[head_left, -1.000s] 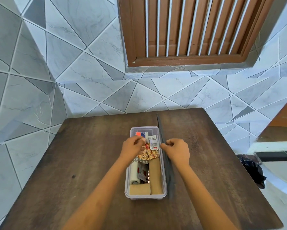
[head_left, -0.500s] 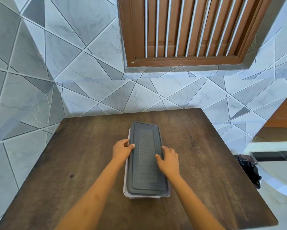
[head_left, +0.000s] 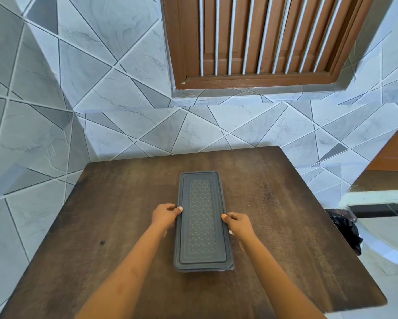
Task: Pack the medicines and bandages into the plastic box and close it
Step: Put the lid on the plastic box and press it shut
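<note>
- One box, only slivers showing under its cover.
- One dark lid, on the box.
- Two hands: left hand at the lid's left edge, right hand at its right edge.
- One table.
- One shuttered window, far.
- One black bag, right.

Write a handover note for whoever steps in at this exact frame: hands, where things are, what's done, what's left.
Left hand: gripping the left long edge of the lid, thumb on top.
Right hand: gripping the right long edge, same way.
The dark lid covers the box, which sits mid-table; contents are hidden under it.
Done: lid is on, no loose items on the table.
Left: probably press the edges down all round; whether it has snapped shut can't be told.
</note>
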`<state>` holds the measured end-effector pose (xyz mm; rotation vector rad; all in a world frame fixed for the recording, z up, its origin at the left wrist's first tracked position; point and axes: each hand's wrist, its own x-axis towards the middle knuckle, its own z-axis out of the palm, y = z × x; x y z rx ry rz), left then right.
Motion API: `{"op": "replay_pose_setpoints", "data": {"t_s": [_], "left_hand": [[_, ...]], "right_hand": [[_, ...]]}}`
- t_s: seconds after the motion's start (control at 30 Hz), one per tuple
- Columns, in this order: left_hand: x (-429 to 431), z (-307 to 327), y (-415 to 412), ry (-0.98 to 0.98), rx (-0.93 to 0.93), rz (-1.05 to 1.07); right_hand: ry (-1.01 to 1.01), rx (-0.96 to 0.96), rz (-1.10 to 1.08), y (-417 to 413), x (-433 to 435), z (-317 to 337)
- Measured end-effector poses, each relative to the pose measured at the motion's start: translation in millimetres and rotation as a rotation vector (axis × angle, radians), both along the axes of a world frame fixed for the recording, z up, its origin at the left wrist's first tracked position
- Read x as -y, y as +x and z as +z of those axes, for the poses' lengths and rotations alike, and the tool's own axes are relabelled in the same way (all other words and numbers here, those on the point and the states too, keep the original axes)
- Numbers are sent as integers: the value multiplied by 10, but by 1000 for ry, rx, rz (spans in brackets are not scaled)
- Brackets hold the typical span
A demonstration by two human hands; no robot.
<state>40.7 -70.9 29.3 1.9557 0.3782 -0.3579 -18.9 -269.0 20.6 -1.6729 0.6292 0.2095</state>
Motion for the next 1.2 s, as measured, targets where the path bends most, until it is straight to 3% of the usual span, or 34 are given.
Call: {"op": "replay_pose_setpoints", "data": {"t_s": [0.1,0.2,0.37,0.63,0.8,0.93,1.03,1.2], "left_hand": [[-5,4,-17,-192,-137,11],[12,12,-17,-258,-145,40],[24,-113,23,-232,-99,94],[-13,-147,13,-241,-103,128],[-129,-32,-120,-230,-208,-88],[-324,-50,-266,-274,-329,-240],[-373,-97,-307,-363,-331,-237],[-318,-193,-366,-354,-227,-117]], "right_hand": [[109,-24,-11,61,54,-41],[197,-81,-37,140,89,-42],[53,-110,-63,209,79,-98],[104,-92,-38,188,131,-27],[151,44,10,-115,122,-158],[350,22,69,-337,157,-230],[431,7,141,-398,207,-234],[196,56,159,-370,170,-194]]}}
